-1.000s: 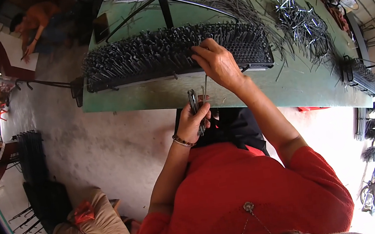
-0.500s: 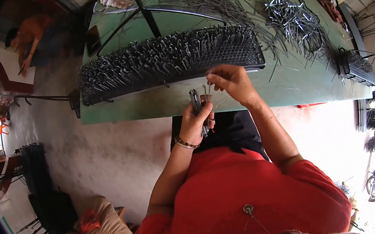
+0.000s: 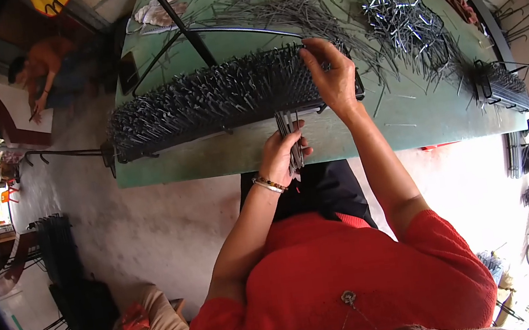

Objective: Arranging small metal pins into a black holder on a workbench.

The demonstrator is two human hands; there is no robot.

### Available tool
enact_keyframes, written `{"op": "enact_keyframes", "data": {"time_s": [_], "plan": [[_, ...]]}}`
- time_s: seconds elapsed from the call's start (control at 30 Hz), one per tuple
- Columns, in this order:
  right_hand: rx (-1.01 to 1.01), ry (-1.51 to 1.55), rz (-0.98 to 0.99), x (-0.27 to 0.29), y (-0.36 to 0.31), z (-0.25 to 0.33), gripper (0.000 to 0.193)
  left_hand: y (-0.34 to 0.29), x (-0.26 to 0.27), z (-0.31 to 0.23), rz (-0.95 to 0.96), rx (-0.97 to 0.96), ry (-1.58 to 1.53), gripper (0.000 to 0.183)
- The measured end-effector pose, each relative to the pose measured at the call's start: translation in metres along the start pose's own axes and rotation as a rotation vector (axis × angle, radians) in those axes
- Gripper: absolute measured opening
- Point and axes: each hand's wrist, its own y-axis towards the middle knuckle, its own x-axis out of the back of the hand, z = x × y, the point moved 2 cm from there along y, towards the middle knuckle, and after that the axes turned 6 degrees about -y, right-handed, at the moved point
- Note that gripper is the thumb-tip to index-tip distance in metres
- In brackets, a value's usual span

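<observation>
Along the green table's (image 3: 204, 163) near edge I count one long rack (image 3: 202, 100), crowded with thin black metal rods too dense to number. At that edge my left hand (image 3: 278, 155) grasps one bundle of rods (image 3: 283, 124), thumb laid across; overlap hides how many. My right hand (image 3: 335, 79), back up and fingers bent leftward, covers the rack's right end; I can't tell whether it grips anything. Farther right lie one shiny rod heap (image 3: 408, 29) and, by the right edge, one smaller rack (image 3: 500, 88).
</observation>
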Motion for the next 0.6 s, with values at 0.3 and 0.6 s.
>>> {"op": "enact_keyframes", "data": {"time_s": [0.3,0.6], "plan": [[0.087,-0.085,-0.038,-0.003,0.002,-0.005,0.019,-0.003,0.013,0.016,0.028,-0.025,-0.019,0.029],[0.146,-0.133,0.01,-0.008,0.002,-0.009,0.018,-0.016,0.004,0.01,0.012,0.092,-0.037,0.026]]}}
